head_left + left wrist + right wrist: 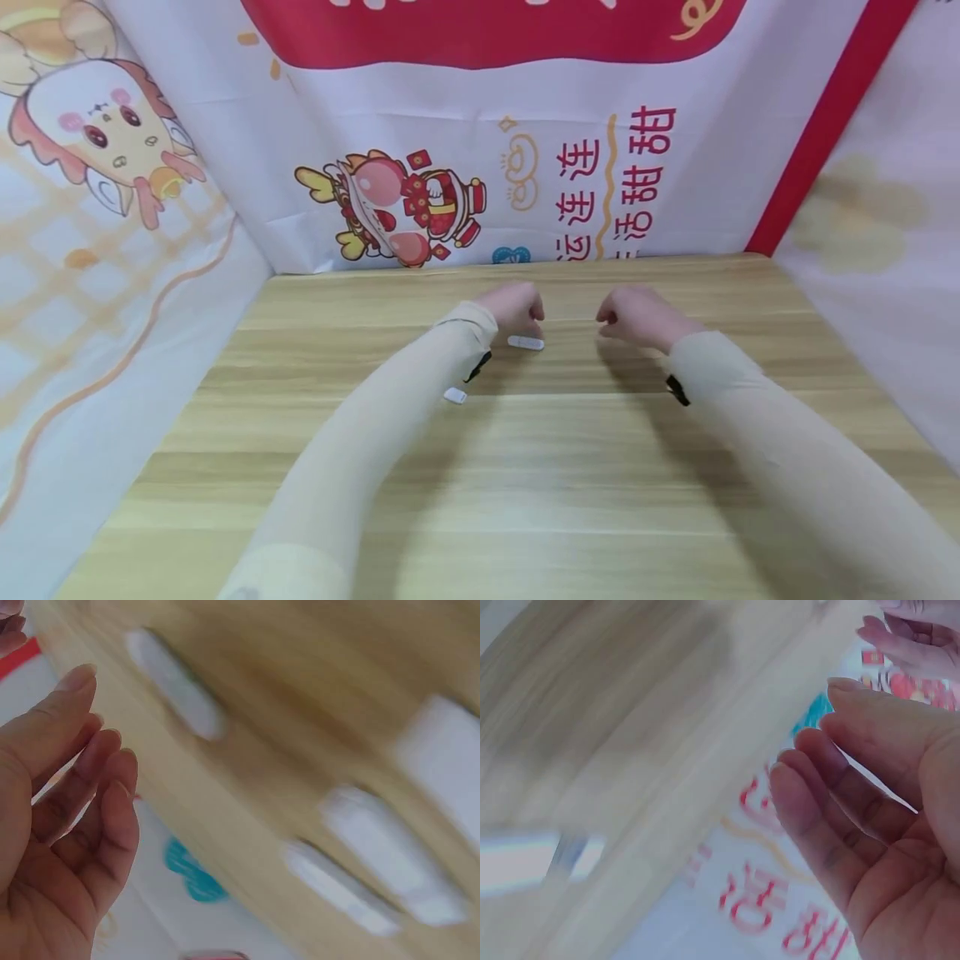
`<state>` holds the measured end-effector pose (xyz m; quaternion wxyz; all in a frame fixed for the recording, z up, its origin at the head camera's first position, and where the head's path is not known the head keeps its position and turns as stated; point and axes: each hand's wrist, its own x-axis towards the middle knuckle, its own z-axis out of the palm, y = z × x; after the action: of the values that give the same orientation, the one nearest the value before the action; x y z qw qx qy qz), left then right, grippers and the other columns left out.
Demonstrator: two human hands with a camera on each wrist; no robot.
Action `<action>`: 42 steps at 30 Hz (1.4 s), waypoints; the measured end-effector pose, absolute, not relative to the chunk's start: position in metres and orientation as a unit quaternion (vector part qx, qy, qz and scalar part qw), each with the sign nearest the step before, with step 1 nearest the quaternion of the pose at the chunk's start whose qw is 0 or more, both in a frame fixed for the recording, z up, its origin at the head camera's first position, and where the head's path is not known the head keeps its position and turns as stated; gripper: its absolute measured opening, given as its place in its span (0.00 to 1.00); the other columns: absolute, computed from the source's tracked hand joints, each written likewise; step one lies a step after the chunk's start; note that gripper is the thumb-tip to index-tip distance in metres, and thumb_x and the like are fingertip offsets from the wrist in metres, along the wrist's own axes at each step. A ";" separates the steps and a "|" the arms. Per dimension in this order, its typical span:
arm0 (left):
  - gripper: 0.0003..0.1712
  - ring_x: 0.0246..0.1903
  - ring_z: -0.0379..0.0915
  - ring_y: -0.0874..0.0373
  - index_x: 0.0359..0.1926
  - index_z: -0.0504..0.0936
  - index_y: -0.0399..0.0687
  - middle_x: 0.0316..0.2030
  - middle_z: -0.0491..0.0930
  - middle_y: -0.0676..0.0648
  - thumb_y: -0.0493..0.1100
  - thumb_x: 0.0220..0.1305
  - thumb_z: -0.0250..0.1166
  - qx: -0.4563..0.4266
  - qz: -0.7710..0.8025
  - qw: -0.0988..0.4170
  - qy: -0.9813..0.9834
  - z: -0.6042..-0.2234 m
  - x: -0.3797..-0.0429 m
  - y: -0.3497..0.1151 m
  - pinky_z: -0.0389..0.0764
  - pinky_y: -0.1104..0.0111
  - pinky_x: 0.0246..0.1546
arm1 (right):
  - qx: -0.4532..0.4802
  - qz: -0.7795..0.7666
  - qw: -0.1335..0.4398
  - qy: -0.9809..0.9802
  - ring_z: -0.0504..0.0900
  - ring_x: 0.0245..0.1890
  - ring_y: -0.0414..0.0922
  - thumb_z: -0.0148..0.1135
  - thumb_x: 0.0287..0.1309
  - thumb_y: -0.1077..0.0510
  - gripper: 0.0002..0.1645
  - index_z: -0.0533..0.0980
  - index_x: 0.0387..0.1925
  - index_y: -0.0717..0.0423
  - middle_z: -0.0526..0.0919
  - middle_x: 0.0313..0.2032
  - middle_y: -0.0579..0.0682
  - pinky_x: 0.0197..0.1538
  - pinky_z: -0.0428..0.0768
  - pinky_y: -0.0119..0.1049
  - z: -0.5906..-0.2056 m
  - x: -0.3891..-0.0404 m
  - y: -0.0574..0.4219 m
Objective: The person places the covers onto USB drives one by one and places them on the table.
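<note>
My left hand [513, 308] hovers over the far part of the table with loosely curled fingers and holds nothing. Just below it lies a small white strip with rounded ends [526, 342], seen also as a blurred white strip [176, 684] in the left wrist view. Nearer to me, a small white piece [454, 396] lies beside the left forearm. Several blurred white pieces show in the left wrist view, among them a thicker block [394, 855] and a narrow one [341, 889]. My right hand [637, 315], fingers loosely bent, faces the left and holds nothing.
The wood-grain table [555, 483] meets a printed white cloth wall [480, 108] at the back, with cloth on both sides. A blurred white object with a grey band [525, 862] appears in the right wrist view. Both forearms cover parts of the table.
</note>
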<state>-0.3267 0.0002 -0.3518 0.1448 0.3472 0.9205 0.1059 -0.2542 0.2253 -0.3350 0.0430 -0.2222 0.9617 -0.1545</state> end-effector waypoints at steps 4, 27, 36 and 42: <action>0.19 0.40 0.77 0.61 0.51 0.86 0.45 0.40 0.83 0.52 0.44 0.59 0.73 0.384 0.094 0.152 0.906 -0.348 -0.329 0.039 0.76 0.70 0.45 | -0.195 -0.145 0.029 0.970 0.84 0.35 0.50 0.69 0.57 0.63 0.07 0.85 0.36 0.66 0.86 0.33 0.56 0.45 0.81 0.51 -0.332 -0.243 0.260; 0.13 0.47 0.76 0.61 0.49 0.88 0.57 0.46 0.84 0.55 0.41 0.65 0.68 0.554 0.022 0.110 0.825 -0.384 -0.333 0.198 0.73 0.72 0.50 | -0.077 -0.164 0.068 0.981 0.71 0.20 0.41 0.69 0.59 0.50 0.15 0.83 0.22 0.55 0.75 0.16 0.42 0.26 0.70 0.36 -0.367 -0.204 0.345; 0.08 0.42 0.77 0.61 0.41 0.90 0.53 0.40 0.85 0.55 0.39 0.63 0.68 0.570 0.015 0.101 0.815 -0.383 -0.332 0.193 0.74 0.72 0.46 | -0.046 -0.167 0.068 0.982 0.73 0.22 0.44 0.72 0.56 0.54 0.11 0.83 0.24 0.56 0.79 0.20 0.45 0.29 0.72 0.39 -0.375 -0.206 0.329; 0.06 0.38 0.76 0.60 0.37 0.89 0.50 0.37 0.84 0.53 0.42 0.67 0.65 0.569 0.008 0.095 0.817 -0.382 -0.326 0.192 0.75 0.71 0.43 | -0.044 -0.150 0.047 0.987 0.76 0.24 0.46 0.70 0.56 0.59 0.07 0.84 0.26 0.58 0.81 0.23 0.47 0.31 0.76 0.43 -0.377 -0.205 0.327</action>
<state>-0.3261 0.1916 -0.3823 0.0954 0.5689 0.8168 0.0077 -0.2051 0.3273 -0.3775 0.0472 -0.0437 0.9865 -0.1504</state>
